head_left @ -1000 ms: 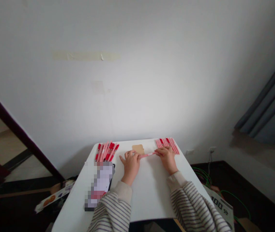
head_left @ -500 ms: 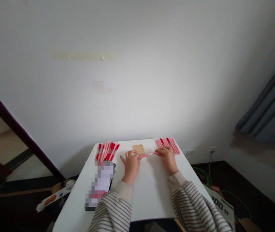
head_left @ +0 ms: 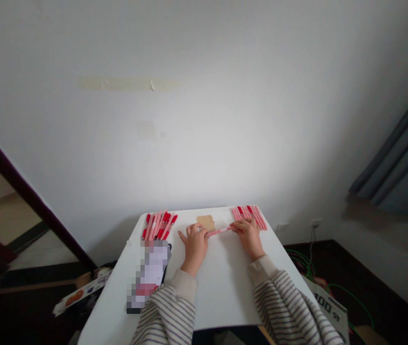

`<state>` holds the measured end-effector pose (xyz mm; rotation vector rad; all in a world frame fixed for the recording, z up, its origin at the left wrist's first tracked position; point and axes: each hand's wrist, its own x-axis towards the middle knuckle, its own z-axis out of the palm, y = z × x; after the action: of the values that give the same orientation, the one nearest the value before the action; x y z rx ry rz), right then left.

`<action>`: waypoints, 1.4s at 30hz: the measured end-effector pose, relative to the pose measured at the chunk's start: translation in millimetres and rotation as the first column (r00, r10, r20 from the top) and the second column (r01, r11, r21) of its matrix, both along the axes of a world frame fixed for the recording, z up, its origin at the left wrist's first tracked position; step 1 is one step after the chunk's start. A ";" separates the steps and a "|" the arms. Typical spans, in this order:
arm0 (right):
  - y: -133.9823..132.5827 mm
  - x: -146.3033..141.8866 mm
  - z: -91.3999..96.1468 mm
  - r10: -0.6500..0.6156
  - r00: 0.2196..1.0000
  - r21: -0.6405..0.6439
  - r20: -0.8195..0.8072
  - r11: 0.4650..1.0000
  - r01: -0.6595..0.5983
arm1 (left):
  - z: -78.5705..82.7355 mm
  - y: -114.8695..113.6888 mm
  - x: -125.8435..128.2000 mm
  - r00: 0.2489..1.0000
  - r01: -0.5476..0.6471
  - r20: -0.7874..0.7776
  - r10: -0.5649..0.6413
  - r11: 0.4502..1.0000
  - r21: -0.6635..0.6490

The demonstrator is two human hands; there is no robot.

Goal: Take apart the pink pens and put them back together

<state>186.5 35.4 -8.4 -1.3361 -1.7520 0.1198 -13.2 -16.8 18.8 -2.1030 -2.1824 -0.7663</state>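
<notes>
A pink pen [head_left: 221, 231] with a small white label lies crosswise between my two hands, low over the white table [head_left: 225, 287]. My left hand [head_left: 195, 242] pinches its left end, the thumb stretched out to the side. The right end is in the closed fingers of my right hand [head_left: 249, 235]. Just beyond the left fingers lies a tan sticky-note-like square [head_left: 206, 221]. Past my right hand is a neat row of pink and red pens [head_left: 249, 215]; its lower part is partly covered by that hand.
A looser heap of pink and red pens [head_left: 158, 225] lies at the table's far left. Nearer, left of my left forearm, is a pixelated dark-edged object [head_left: 152, 273]. The wall [head_left: 204, 143] rises behind the table. Green cables [head_left: 300, 258] lie on the floor at right.
Almost nothing differs. Both hands keep hold of the pen in the same place; the view has shifted very slightly.
</notes>
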 end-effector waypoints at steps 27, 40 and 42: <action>11.2 16.0 -6.7 -0.093 0.993 0.059 -0.075 0.993 0.098 | -1.7 2.3 -2.3 0.996 -0.086 0.032 0.086 0.996 0.014; 16.5 15.9 -15.2 -0.106 0.989 0.078 -0.105 0.990 0.115 | -2.1 3.0 -2.2 0.990 -0.138 0.024 0.137 0.987 0.077; 16.7 15.7 -15.8 -0.114 0.988 0.085 -0.106 0.989 0.123 | -2.5 4.3 -3.2 0.989 -0.145 0.016 0.144 0.986 0.085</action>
<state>202.2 52.1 -24.2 -1.3406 -1.5715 0.0393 -16.4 -12.5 16.3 -1.8816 -2.2340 -0.8430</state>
